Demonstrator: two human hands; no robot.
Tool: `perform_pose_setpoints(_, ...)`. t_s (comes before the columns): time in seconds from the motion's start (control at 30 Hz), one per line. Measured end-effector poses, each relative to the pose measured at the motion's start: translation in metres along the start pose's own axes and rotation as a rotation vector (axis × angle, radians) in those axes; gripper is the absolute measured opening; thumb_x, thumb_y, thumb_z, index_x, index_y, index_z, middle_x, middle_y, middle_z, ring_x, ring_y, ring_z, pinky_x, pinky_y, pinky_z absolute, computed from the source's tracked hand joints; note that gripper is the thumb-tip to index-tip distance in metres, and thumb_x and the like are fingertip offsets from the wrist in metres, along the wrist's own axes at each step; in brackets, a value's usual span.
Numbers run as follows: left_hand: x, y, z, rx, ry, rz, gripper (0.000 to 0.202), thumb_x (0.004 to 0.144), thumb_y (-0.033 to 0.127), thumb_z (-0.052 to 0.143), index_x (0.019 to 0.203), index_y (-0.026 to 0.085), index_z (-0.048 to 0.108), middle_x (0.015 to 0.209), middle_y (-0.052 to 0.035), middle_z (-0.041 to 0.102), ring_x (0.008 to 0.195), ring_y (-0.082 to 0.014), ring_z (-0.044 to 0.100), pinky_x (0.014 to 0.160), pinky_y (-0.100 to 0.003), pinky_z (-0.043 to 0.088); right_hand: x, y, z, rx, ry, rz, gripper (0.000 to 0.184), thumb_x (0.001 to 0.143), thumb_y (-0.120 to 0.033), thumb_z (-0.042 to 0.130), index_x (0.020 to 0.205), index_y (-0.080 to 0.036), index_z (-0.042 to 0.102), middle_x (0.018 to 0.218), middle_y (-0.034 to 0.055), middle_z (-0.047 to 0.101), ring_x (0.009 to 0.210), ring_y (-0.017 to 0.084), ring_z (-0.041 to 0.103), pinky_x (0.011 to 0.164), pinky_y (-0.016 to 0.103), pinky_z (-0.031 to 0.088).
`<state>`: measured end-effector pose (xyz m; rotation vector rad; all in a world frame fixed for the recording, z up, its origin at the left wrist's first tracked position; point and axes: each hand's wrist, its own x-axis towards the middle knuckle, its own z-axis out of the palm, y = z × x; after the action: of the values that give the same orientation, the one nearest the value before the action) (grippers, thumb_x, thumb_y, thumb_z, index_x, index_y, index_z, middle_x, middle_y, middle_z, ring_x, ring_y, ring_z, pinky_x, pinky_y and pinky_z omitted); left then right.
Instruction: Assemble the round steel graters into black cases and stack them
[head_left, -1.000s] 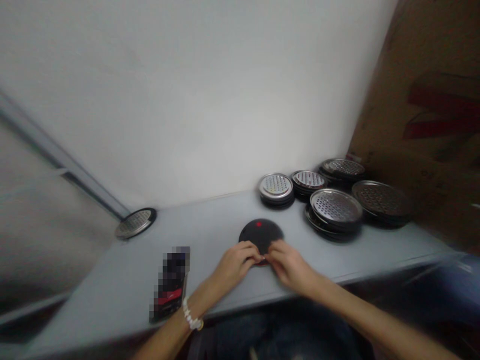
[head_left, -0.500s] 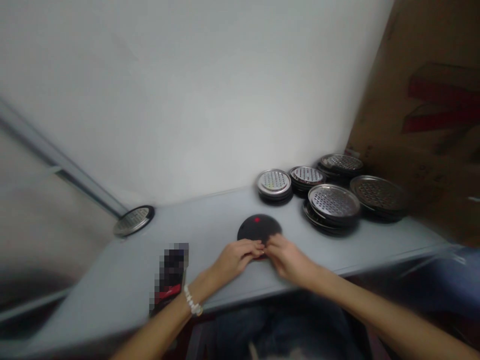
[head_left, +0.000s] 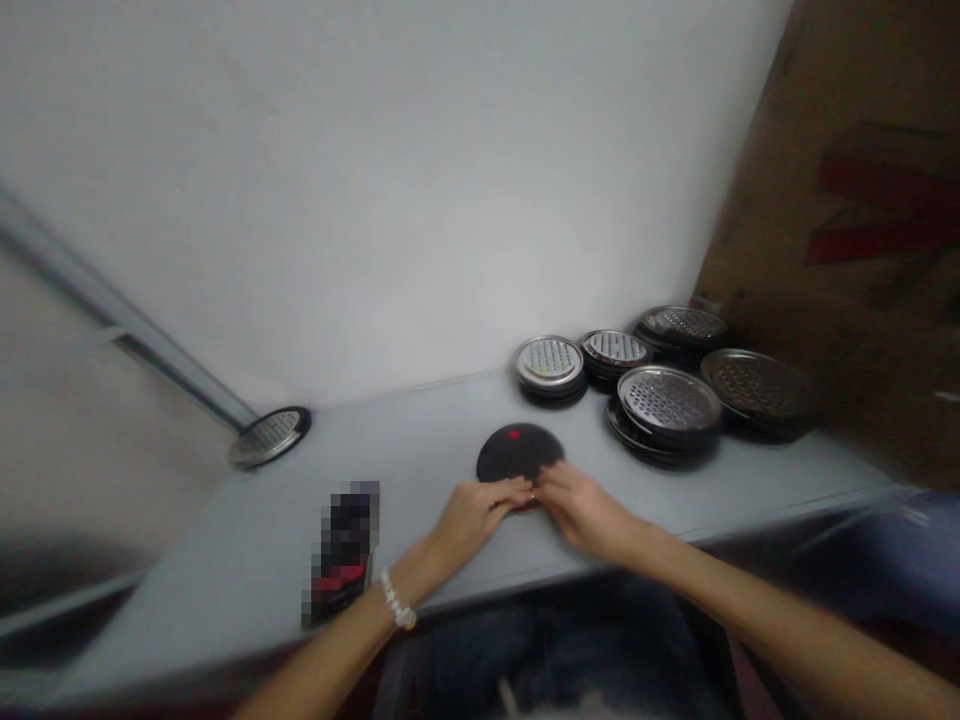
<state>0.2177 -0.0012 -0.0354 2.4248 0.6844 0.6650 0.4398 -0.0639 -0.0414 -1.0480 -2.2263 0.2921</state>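
Observation:
A round black disc (head_left: 517,450) with a red dot near its far edge lies on the grey table (head_left: 420,430) in front of me. Fingers of my left hand (head_left: 480,510) are pressed together on its near edge. At its near right edge my right hand (head_left: 585,505) is closed, with curled fingertips touching those of the left. My fingers cover the near rim, where a thin strip of red shows below. Whether something small is pinched between the fingertips, I cannot tell.
Round metal graters with black rims stand in several stacks at the back right, including a front stack (head_left: 667,400). One grater (head_left: 270,437) leans at the far left. A pixelated dark item (head_left: 345,550) lies left of my forearm. A cardboard box (head_left: 810,330) rises at right.
Both hands stay at the disc's near edge, with only slight finger movement. The whole view has shifted a little; the disc keeps its place on the table.

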Motion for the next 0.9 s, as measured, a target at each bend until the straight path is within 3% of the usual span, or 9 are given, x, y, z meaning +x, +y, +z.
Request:
perform_pose_setpoints(0.23,-0.001,0.004,0.007,0.136,-0.039,0.030,0.029,0.101,0.014,0.055,0.118,0.026,0.074,0.126,-0.0016,0.075,0.118,-0.0188,0.071,0.111,-0.037,0.051,0.002,0.008,-0.012,0.043,0.002,0.012,0.023,0.098,-0.004,0.048,0.093,-0.018,0.065,0.090,0.0065,0.064,0.089,0.021,0.060,0.082,0.033,0.052)
perform_pose_setpoints(0.37,-0.001,0.014,0.009,0.218,-0.025,0.027,0.029,0.099,0.019,0.060,0.127,0.025,0.068,0.130,-0.0057,0.073,0.121,-0.0231,0.069,0.109,-0.041,0.053,0.007,0.007,-0.021,0.019,-0.006,0.005,0.022,0.095,-0.003,0.050,0.091,-0.019,0.064,0.088,0.0054,0.064,0.087,0.020,0.060,0.079,0.032,0.052)
perform_pose_setpoints(0.5,0.002,0.032,0.010,0.302,0.092,-0.057,0.049,0.087,0.029,0.078,0.132,0.018,0.061,0.137,-0.0170,0.067,0.130,-0.0360,0.060,0.107,-0.052,0.053,0.021,-0.009,-0.028,-0.010,0.041,-0.004,0.027,0.091,0.001,0.048,0.100,-0.019,0.064,0.098,0.0083,0.064,0.094,0.023,0.059,0.082,0.035,0.052)
perform_pose_setpoints(0.6,0.009,0.042,0.008,0.282,0.227,-0.146,0.026,0.093,0.025,0.069,0.118,0.018,0.066,0.121,-0.0166,0.072,0.121,-0.0363,0.064,0.104,-0.054,0.052,0.036,-0.028,-0.032,-0.016,0.133,0.007,0.029,0.093,0.000,0.044,0.102,-0.020,0.063,0.097,0.0089,0.063,0.090,0.023,0.058,0.079,0.037,0.053)
perform_pose_setpoints(0.7,0.018,0.042,-0.004,0.236,0.328,-0.208,0.019,0.100,0.022,0.055,0.114,0.022,0.068,0.115,-0.0134,0.074,0.113,-0.0320,0.067,0.105,-0.052,0.050,0.048,-0.043,-0.033,-0.007,0.259,-0.029,0.036,0.093,-0.001,0.042,0.114,-0.021,0.062,0.106,0.0114,0.065,0.100,0.026,0.062,0.088,0.042,0.056)
perform_pose_setpoints(0.8,0.020,0.027,-0.028,0.124,0.473,-0.298,0.024,0.097,0.027,0.062,0.121,0.024,0.065,0.119,-0.0108,0.073,0.112,-0.0296,0.069,0.103,-0.047,0.051,0.045,-0.049,-0.030,0.004,0.360,-0.021,0.044,0.097,-0.007,0.043,0.136,-0.025,0.053,0.131,0.0135,0.061,0.123,0.028,0.059,0.103,0.048,0.052)
perform_pose_setpoints(0.9,0.011,-0.006,-0.064,-0.058,0.655,-0.441,0.033,0.090,0.033,0.073,0.119,0.022,0.062,0.105,-0.0076,0.076,0.095,-0.0247,0.074,0.082,-0.036,0.059,0.024,-0.035,-0.020,-0.055,0.408,0.071,0.037,0.101,-0.017,0.046,0.137,-0.025,0.052,0.132,0.0139,0.062,0.123,0.028,0.061,0.102,0.047,0.055)
